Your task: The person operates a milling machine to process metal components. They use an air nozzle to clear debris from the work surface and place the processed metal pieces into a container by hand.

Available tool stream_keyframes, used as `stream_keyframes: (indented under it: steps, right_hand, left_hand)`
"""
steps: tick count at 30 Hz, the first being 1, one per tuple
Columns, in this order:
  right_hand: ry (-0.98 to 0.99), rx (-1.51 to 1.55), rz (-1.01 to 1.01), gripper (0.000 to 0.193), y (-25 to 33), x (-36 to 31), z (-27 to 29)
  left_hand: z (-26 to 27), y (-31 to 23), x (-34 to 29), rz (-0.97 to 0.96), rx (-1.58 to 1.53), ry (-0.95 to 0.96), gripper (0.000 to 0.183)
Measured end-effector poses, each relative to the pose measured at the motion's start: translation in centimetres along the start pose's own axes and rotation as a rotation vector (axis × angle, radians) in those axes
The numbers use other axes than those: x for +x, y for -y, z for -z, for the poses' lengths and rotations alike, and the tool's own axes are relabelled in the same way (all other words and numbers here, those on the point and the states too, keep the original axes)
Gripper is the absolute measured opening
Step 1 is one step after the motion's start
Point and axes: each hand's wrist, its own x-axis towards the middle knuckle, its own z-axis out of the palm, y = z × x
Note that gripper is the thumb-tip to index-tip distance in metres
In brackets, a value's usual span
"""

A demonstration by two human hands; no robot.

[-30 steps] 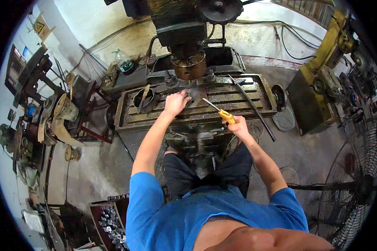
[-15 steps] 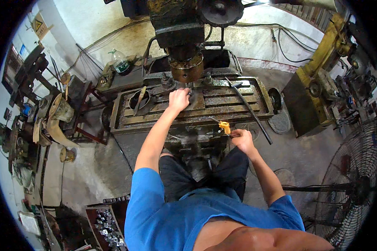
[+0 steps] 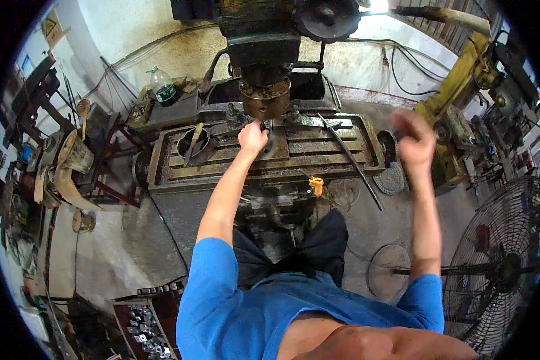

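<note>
My left hand (image 3: 253, 137) is closed by the milling machine's table (image 3: 222, 174), just below the spindle head (image 3: 265, 99). Its fingers curl round something dark and small at the fixture, too hidden to make out. Off to the right, past the table's end, my right hand (image 3: 415, 139) is raised and smeared by motion, away from any tool. A yellow air blow gun (image 3: 315, 185) hangs at the table's front edge, untouched. On the table's right half lies a long metal bar (image 3: 355, 165), jutting over the front. A dark bowl (image 3: 194, 147) with a brush (image 3: 193, 143) in it rests on the left half.
A large pedestal fan (image 3: 492, 270) stands close on my right. Boxes of small metal parts (image 3: 147, 330) sit low at my left. A plastic bottle (image 3: 161, 86) is behind the table's left end; a yellow machine (image 3: 462, 90) rises at right.
My right hand has left the yellow air blow gun and swung up and to the right. The left hand stays at the fixture. The view has shifted slightly.
</note>
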Motion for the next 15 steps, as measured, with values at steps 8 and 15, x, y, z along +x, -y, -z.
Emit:
stream_keyframes:
  steps: [8, 15]
  right_hand:
    - [-0.216, 0.379, 0.491, 0.058, 13.5, 13.3, 4.7]
    - [-0.166, 0.379, 0.542, 0.033, 6.2, 4.4, 2.2]
  left_hand:
    - [-0.8, 0.9, 1.3, 0.034, -0.104, 0.035, 0.034]
    - [-1.1, 1.5, 1.1, 0.098, -0.077, 0.001, 0.033]
